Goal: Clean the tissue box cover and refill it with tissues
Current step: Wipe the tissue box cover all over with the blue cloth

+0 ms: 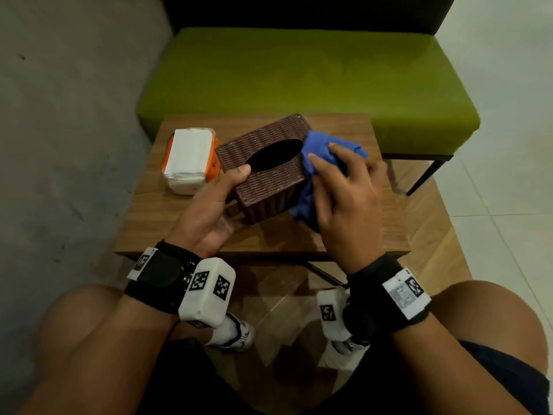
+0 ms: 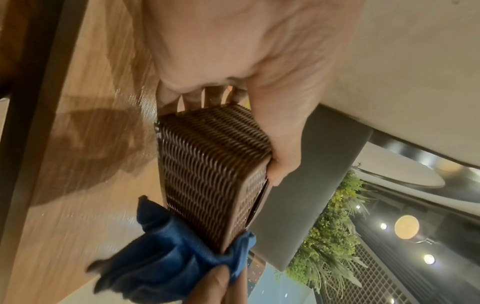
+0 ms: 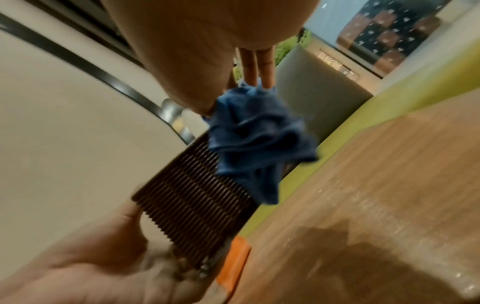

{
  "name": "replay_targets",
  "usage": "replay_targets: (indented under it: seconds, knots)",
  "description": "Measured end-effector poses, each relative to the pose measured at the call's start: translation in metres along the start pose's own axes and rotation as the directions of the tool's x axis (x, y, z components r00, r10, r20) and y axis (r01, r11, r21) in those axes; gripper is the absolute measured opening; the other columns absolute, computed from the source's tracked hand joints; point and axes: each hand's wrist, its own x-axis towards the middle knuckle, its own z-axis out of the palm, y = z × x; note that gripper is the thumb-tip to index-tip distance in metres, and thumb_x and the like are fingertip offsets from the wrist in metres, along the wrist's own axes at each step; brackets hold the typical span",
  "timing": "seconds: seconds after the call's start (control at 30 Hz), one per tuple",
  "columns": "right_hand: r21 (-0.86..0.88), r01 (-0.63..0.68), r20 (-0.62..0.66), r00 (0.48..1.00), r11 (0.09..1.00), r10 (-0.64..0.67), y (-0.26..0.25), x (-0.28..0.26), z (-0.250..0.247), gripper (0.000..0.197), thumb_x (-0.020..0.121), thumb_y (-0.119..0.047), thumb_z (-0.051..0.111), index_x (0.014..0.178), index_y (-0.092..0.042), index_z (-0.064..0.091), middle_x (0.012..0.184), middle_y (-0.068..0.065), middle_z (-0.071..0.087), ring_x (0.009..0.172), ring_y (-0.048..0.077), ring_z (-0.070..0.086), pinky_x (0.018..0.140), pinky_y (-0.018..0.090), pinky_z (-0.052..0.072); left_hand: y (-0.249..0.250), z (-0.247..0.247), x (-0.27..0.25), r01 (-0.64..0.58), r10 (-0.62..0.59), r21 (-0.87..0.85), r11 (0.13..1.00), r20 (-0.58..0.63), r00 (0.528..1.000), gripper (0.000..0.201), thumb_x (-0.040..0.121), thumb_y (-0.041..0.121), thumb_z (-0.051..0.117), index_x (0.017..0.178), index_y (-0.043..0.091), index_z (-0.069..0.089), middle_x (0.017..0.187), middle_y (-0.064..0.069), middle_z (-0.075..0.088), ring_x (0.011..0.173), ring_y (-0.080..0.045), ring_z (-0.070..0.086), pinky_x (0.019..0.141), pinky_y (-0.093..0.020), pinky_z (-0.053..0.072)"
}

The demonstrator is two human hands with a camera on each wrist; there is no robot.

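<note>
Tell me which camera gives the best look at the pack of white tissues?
The head view. There the tissue pack shows whole, white with orange wrapping, lying on the wooden table left of the brown woven cover. The right wrist view catches only a blurred orange edge of it behind the cover. The left wrist view does not show it.

A wooden counter (image 1: pixel 344 235) stands before a green cushioned bench (image 1: pixel 299 73); grey wall (image 1: pixel 65 115) left, pale tiled floor (image 1: pixel 508 175) right.
</note>
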Motion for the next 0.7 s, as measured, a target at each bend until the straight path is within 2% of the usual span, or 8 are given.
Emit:
replay_targets:
  seconds: [0.07, 0.13, 0.2, 0.3, 0.43, 0.53, 0.6, 0.7]
  knots:
    - [-0.001, -0.026, -0.027, 0.999, 1.0, 0.026, -0.008, -0.004, 0.002, 0.029, 0.101, -0.012, 0.064, 0.128, -0.012, 0.075, 0.139, 0.018, 0.064, 0.11, 0.038, 0.051, 0.09, 0.042, 0.044, -0.003, 0.007, 0.001, 0.012, -0.012, -0.003, 1.0, -0.001, 1.0, 0.048, 0.083, 0.037, 0.081, 0.129, 0.024, 0.075, 0.125, -0.005, 0.081, 0.118, -0.024, 0.076, 0.096, -0.05, 0.063]
    - [-0.024, 0.13, 0.058, 0.99, 0.991, -0.128, -0.026, -0.017, 0.005, 0.032, 0.099, -0.008, 0.064, 0.129, -0.011, 0.074, 0.139, 0.019, 0.065, 0.108, 0.038, 0.052, 0.088, 0.043, 0.045, -0.006, 0.014, 0.004, 0.023, -0.022, -0.019, 1.0, 0.019, 1.0, 0.05, 0.089, 0.034, 0.079, 0.135, 0.016, 0.075, 0.131, -0.011, 0.078, 0.117, -0.026, 0.076, 0.101, -0.049, 0.061]
    - [-0.02, 0.262, 0.128, 0.958, 0.965, -0.257, -0.028, -0.021, 0.002, 0.032, 0.1, -0.009, 0.064, 0.13, -0.012, 0.074, 0.139, 0.017, 0.066, 0.105, 0.036, 0.053, 0.088, 0.045, 0.047, -0.006, 0.018, 0.006, 0.03, -0.029, -0.019, 0.999, 0.05, 0.998, 0.055, 0.088, 0.034, 0.078, 0.138, 0.01, 0.074, 0.133, -0.016, 0.076, 0.108, -0.024, 0.079, 0.096, -0.044, 0.063]
    - [0.004, 0.147, 0.03, 0.989, 0.989, -0.147, 0.004, -0.002, -0.008, 0.027, 0.103, -0.015, 0.064, 0.126, -0.014, 0.076, 0.136, 0.013, 0.067, 0.106, 0.035, 0.053, 0.093, 0.044, 0.046, 0.003, 0.016, 0.008, 0.028, -0.027, -0.013, 1.0, 0.056, 0.998, 0.045, 0.083, 0.034, 0.077, 0.125, 0.017, 0.078, 0.125, -0.01, 0.081, 0.109, -0.023, 0.08, 0.098, -0.047, 0.06]
    - [0.069, -0.028, -0.037, 0.999, 0.997, 0.031, 0.021, 0.013, -0.013, 0.026, 0.102, -0.016, 0.063, 0.125, -0.015, 0.076, 0.134, 0.011, 0.065, 0.112, 0.036, 0.052, 0.096, 0.045, 0.047, 0.004, 0.017, 0.007, 0.016, -0.016, 0.006, 1.0, 0.046, 0.999, 0.025, 0.096, 0.032, 0.071, 0.118, 0.023, 0.077, 0.118, -0.003, 0.083, 0.104, -0.018, 0.081, 0.102, -0.049, 0.058]
    - [-0.034, 0.108, 0.039, 0.994, 0.994, -0.107, -0.003, -0.001, -0.009, 0.028, 0.098, -0.009, 0.067, 0.125, -0.012, 0.076, 0.134, 0.015, 0.067, 0.113, 0.039, 0.053, 0.094, 0.042, 0.043, 0.001, 0.026, 0.008, 0.003, -0.003, 0.032, 0.999, -0.003, 1.0, 0.025, 0.096, 0.034, 0.074, 0.118, 0.022, 0.08, 0.119, -0.006, 0.082, 0.107, -0.022, 0.08, 0.102, -0.049, 0.06]
    - [-0.054, 0.206, 0.147, 0.969, 0.977, -0.196, -0.003, -0.008, -0.011, 0.032, 0.098, -0.01, 0.068, 0.128, -0.014, 0.075, 0.138, 0.014, 0.066, 0.114, 0.038, 0.055, 0.093, 0.043, 0.044, 0.0, 0.027, 0.009, -0.027, 0.028, 0.045, 0.999, -0.014, 1.0, 0.018, 0.098, 0.03, 0.073, 0.11, 0.02, 0.081, 0.11, -0.006, 0.084, 0.096, -0.019, 0.082, 0.09, -0.041, 0.065]
    - [0.028, 0.108, 0.084, 0.99, 0.994, -0.11, 0.023, 0.004, -0.019, 0.027, 0.102, -0.015, 0.064, 0.126, -0.018, 0.076, 0.136, 0.008, 0.066, 0.111, 0.034, 0.055, 0.096, 0.042, 0.047, 0.0, 0.022, 0.007, -0.034, 0.034, 0.025, 0.999, 0.02, 0.999, 0.025, 0.092, 0.028, 0.075, 0.114, 0.017, 0.08, 0.116, -0.009, 0.083, 0.103, -0.02, 0.081, 0.091, -0.039, 0.063]
